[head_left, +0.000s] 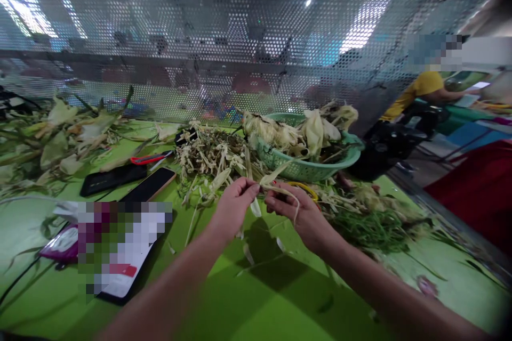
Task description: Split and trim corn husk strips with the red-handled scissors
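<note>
Across the back, a perforated metal panel [224, 16], with shapes beyond its holes too blurred to name. Below it, a green tabletop [224, 303], cropped at the bottom and partly under both forearms. At far left, a pile of husks [60, 138], cut off by the frame. At right, dark red cloth [480, 197], running out of view, and a person in yellow [430, 85], head masked by pixel blocks. Near the middle, a green basket [304, 171], heaped with husks, far rim mostly covered. Left of it, a heap of short pale pieces [216, 152]; contact with the basket hard to tell. At front, the left hand [236, 202], thumb and forefinger pinched on a husk strip [276, 173]; the right hand [302, 216], closed on the same strip, some fingertips hidden. Behind the right hand, a yellow ring [306, 190], partly covered. Smallest, the strip itself, between both hands above the tabletop, one thin end bent over the right.
</note>
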